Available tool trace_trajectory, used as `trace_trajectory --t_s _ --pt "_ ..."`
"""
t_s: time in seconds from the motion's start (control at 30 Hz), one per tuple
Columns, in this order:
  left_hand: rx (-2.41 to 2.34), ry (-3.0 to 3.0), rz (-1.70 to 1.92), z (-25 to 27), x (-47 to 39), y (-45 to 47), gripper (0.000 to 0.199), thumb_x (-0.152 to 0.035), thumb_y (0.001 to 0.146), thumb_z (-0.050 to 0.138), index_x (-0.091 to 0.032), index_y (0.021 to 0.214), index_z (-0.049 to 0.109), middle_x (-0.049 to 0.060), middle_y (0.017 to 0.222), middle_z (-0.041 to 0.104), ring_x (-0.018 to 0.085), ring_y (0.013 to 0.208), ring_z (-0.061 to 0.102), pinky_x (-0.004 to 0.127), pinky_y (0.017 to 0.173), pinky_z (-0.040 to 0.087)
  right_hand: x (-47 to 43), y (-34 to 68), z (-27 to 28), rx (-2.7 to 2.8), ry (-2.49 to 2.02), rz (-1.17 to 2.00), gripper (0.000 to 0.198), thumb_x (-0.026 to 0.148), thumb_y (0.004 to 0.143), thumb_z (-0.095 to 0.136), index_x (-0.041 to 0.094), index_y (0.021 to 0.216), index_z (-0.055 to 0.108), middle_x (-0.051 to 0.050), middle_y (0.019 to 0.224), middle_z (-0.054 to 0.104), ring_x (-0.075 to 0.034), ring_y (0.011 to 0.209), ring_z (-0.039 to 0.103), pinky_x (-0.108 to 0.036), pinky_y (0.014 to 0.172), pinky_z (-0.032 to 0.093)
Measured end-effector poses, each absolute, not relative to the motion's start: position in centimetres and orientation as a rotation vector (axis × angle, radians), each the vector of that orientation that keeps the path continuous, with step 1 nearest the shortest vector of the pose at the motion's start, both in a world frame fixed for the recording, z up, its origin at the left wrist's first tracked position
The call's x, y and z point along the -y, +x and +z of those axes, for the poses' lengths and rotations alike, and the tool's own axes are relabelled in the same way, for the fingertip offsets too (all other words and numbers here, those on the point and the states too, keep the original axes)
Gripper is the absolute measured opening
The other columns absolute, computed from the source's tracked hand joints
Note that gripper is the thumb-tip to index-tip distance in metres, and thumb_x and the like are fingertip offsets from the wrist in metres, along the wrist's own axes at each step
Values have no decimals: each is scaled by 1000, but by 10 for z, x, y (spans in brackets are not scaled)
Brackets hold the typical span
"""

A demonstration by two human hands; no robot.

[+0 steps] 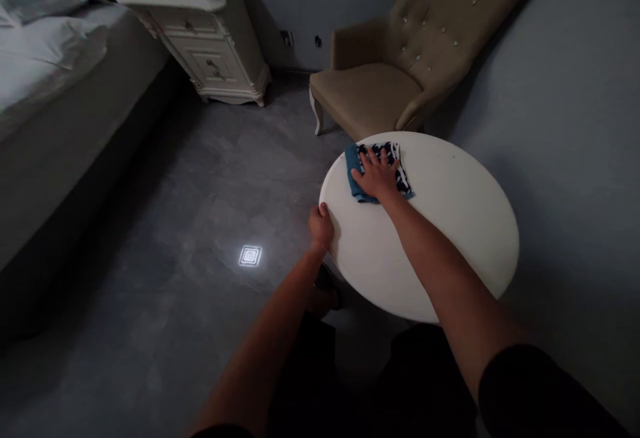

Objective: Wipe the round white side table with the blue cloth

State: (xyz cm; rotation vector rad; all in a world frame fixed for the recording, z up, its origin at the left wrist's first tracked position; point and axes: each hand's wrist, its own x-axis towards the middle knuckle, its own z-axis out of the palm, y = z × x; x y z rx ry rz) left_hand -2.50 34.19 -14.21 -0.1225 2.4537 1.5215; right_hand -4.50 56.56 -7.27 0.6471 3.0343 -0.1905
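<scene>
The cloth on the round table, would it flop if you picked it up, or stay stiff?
Probably flop: the cloth lies flat and folded under the right hand, like soft fabric. It looks thin, so likely light. It should slide easily on the smooth table, whose edge the left hand grips.

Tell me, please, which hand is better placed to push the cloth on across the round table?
The right hand, probably: it already lies flat on the blue patterned cloth near the far edge. The left hand grips the rim of the white table, apart from the cloth.
</scene>
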Motion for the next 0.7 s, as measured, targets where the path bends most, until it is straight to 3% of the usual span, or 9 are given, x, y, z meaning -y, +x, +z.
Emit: trace_trajectory --t_s 0.2,0.47,0.7 --pt "-2492 -139 1501 -138 -345 -26 44 -50 113 44 -18 108 73 23 116 79 36 114 73 44 99 55 -513 86 -68 -3062 636 -150 77 64 107 32 27 174 41 -5 186 25 -44 171 17 -84 131 19" --pt "-2512 -121 1467 -133 -344 -22 38 -52 108 65 -18 123 73 9 124 75 24 112 73 48 103 60 -448 247 -74 -3061 657 -131 76 65 106 37 31 173 45 -1 185 25 -43 173 16 -83 133 21" --pt "-2490 -110 1463 -137 -343 -26 38 -48 107 68 -18 129 72 10 129 74 24 114 72 48 102 61 -429 298 -90 -3089 684 -81 77 73 103 32 49 176 26 7 183 20 -38 174 10 -83 133 25"
